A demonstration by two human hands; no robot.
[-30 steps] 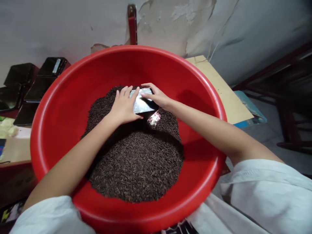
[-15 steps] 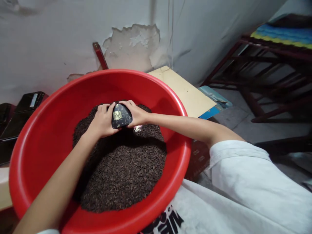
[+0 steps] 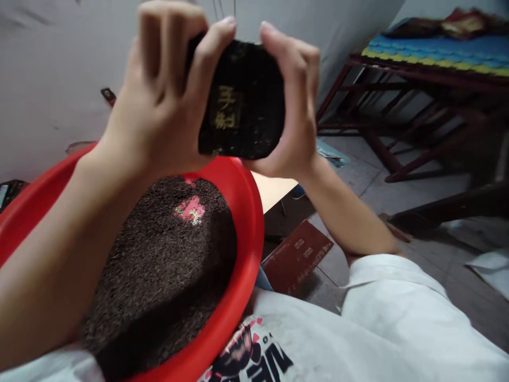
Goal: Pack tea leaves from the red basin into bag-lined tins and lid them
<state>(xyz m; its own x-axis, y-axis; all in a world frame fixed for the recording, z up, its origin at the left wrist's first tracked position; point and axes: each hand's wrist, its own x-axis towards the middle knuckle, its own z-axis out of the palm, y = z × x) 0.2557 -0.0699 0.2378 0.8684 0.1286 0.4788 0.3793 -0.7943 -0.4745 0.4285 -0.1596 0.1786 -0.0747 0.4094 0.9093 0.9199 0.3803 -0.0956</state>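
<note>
Head view: I hold a black pouch (image 3: 242, 103) up near the camera, above the far part of the red basin (image 3: 248, 223). My left hand (image 3: 159, 101) wraps its left side, fingers curled over the front edge and the top. My right hand (image 3: 292, 111) grips the right edge, fingers closed on it from above and the side. Both hands are shut on the pouch; neither is open. Gold characters show on its front face.

To do this well, I judge that I should keep the pouch level and over the basin, so anything loose falls onto the tea (image 3: 159, 265) and not onto the floor. A firm pinch at both edges looks enough; squeezing the middle could push the contents out.

The tea heaps dark in the basin, near and left of me, with a pink patch (image 3: 190, 209) of light on top. A dark red box (image 3: 296, 254) lies on the floor just right of the basin. A red frame (image 3: 397, 106) with a blue mat stands far right. Nothing blocks my hands, though my left forearm crosses over the tea.
</note>
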